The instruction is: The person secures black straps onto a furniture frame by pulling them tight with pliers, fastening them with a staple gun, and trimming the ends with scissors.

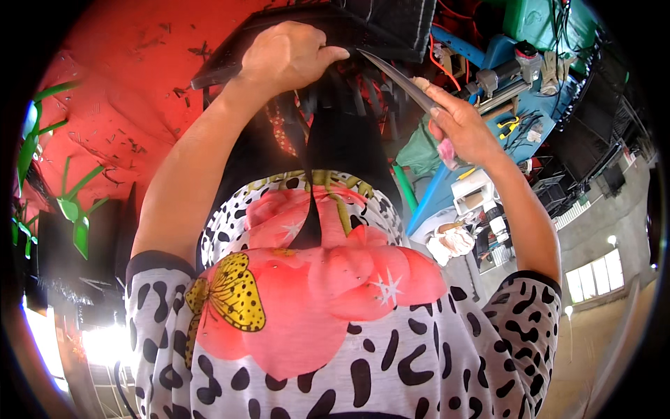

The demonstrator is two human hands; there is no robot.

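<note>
In my right hand (466, 129) is a long, narrow knife (398, 78); its grip shows pink wrapping at the lower end. The blade slants up and left, and its tip lies just right of my left thumb. My left hand (287, 56) is closed in a fist, thumb pointing right, against a black stitched piece of material (391, 21). What its fingers pinch is hidden behind the hand. Below the hands, a thin black strip (307, 167) hangs down in front of my patterned shirt.
Red sheeting (132, 133) strewn with dark scraps spreads at left, beside green leaf-like strips (81, 234). On the right, a blue bench (527, 115) carries a nail-gun-like tool (499, 75), yellow-handled pliers (509, 126) and cables. A green crate (537, 21) stands at the far right.
</note>
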